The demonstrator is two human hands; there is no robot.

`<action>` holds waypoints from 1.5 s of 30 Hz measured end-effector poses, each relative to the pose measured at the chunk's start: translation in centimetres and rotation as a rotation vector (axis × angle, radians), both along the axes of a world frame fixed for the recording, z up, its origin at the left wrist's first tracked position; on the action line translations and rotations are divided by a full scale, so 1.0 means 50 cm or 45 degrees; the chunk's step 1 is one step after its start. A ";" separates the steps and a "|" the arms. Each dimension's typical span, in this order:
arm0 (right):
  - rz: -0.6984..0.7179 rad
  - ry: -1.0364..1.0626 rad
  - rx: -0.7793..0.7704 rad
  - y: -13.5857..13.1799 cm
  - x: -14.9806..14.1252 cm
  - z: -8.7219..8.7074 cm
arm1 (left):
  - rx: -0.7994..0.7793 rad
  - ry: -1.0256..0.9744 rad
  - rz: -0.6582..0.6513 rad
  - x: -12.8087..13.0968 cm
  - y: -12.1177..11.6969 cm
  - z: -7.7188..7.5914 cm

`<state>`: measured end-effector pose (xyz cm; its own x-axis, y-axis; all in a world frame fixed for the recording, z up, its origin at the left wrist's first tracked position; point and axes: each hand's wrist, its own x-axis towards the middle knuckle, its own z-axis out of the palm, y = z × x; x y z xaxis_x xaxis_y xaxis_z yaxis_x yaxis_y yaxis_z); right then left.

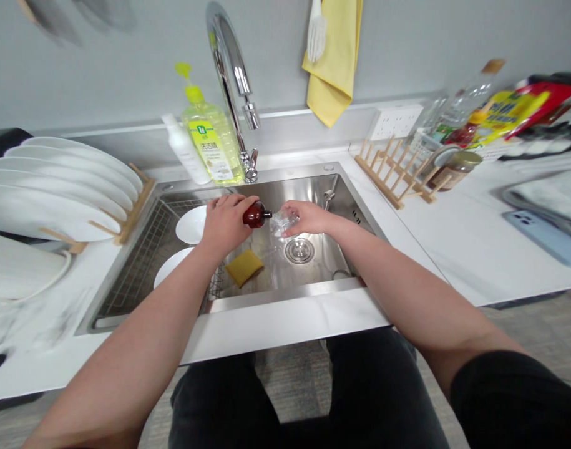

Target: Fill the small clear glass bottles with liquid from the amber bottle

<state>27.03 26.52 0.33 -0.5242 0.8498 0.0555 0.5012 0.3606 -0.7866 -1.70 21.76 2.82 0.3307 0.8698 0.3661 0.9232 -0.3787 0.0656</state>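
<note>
Over the sink (285, 304), my left hand (229, 221) is wrapped round a dark red-brown bottle (254, 216), tilted so its narrow black neck points right. Facing that neck, my right hand (308, 218) grips a small clear container (282, 222); whether it is a cup or a bottle I cannot tell. The neck and the container are close together; whether they touch is not plain. Below them a yellow sponge (244, 268) lies on the sink floor, left of the drain (299, 251). Two white bowls or plates (191, 224) sit in the wire rack, partly behind my left arm.
A chrome faucet (233, 81) arches behind the sink, beside a yellow-green dish soap bottle (213, 140) and a white bottle (186, 148). White plates (55, 206) stand in a rack at left. A wooden rack (397, 178), a jar (456, 169) and a phone (545, 237) are at right.
</note>
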 end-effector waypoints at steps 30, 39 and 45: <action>0.005 0.006 0.005 0.001 -0.001 -0.005 | 0.004 -0.005 -0.001 0.000 -0.001 0.004; 0.002 -0.015 0.024 -0.002 -0.001 -0.002 | 0.004 0.020 0.013 0.000 -0.001 0.005; 0.014 -0.015 0.025 0.001 0.000 -0.005 | 0.013 0.024 0.000 -0.002 -0.001 0.004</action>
<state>27.02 26.58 0.05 -0.5345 0.8426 0.0661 0.5060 0.3817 -0.7735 -1.79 21.73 3.02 0.3376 0.8662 0.3683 0.9243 -0.3790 0.0443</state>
